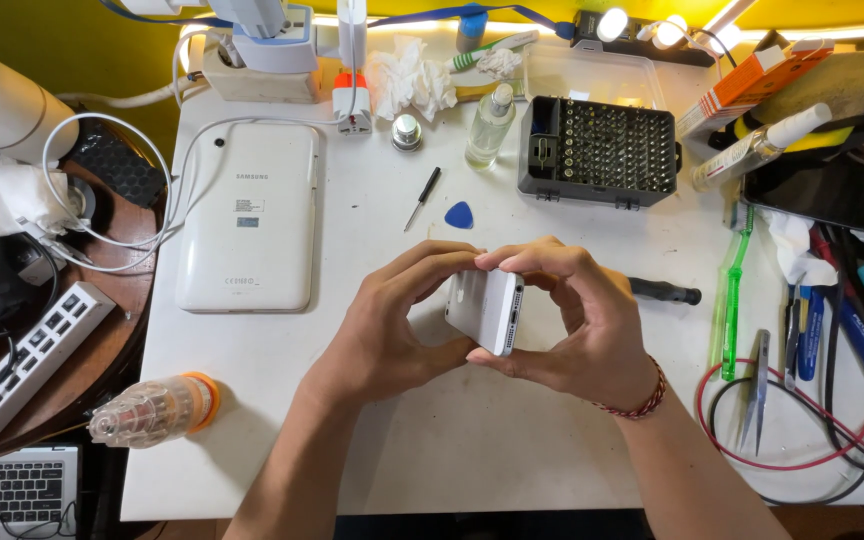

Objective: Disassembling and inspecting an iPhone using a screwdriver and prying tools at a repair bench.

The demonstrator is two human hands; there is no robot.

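Observation:
A small white smartphone (485, 310) is held on edge above the white table (472, 450), its bottom end with the port facing me. My left hand (392, 325) grips it from the left, with the fingers arched over the top and the thumb underneath. My right hand (582, 320), with a red cord bracelet at the wrist, pinches the phone's top and bottom edges from the right.
A white tablet (249, 215) lies face down at the left. Behind the hands are a small screwdriver (422, 197), a blue pick (460, 215), a clear bottle (490, 125) and a black bit case (600, 152). A black driver handle (664, 291), green tool (734, 290), tweezers (757, 385) and cables lie at the right.

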